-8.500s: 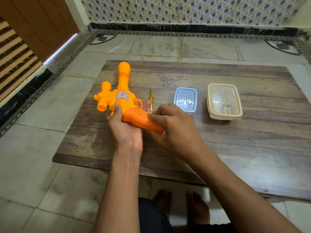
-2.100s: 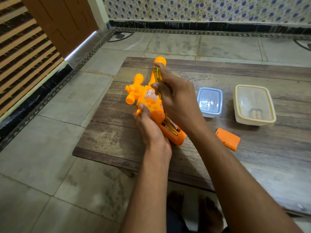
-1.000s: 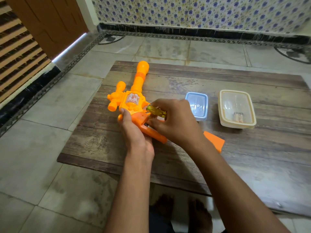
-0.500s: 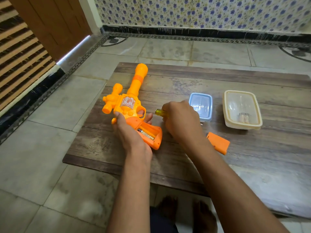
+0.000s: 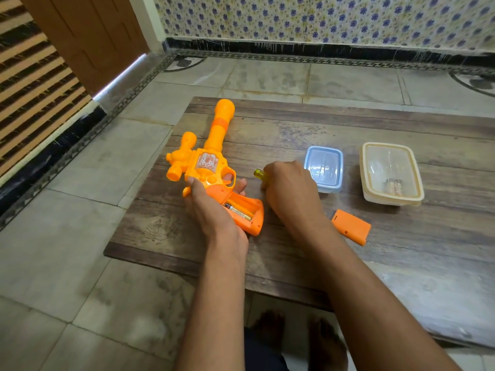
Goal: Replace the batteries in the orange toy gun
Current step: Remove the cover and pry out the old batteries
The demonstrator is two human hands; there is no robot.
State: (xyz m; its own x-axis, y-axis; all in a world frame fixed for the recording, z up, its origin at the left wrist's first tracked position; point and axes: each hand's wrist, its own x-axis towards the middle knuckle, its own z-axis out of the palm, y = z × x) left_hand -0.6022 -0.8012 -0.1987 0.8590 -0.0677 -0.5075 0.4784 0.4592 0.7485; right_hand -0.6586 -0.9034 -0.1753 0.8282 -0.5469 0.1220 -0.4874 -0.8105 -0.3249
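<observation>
Head view, looking down: orange toy gun (image 5: 211,167) lay left of centre on the wooden desk (image 5: 294,129), barrel aimed at the top of the frame, grip turned toward the bottom. Left hand (image 5: 211,210) wrapped round the grip from below, fingers curled on the plastic, thumb pressed near the trigger guard. Battery bay gaped open, one battery (image 5: 238,211) visible inside, maybe a second hidden beside it; hard to tell. Detached battery cover (image 5: 351,230) sat flat on the desk, lower right of the gun, well apart from it.

Right hand (image 5: 289,188), just right of the gun, closed round a small screwdriver (image 5: 259,173); only the yellow-green handle end peeked out past the knuckles, tip hidden. Beyond it, a blue-lidded box (image 5: 324,168), and further right a cream-rimmed clear box (image 5: 391,174) with what looked like fresh batteries (image 5: 393,185) inside.

Step in hand, by the look of it: cover off, old cells not yet out, tool on its way to being set down. Next move called for a free right hand, then prising out the old battery, gun held steady throughout, polarity noted before the swap.
</observation>
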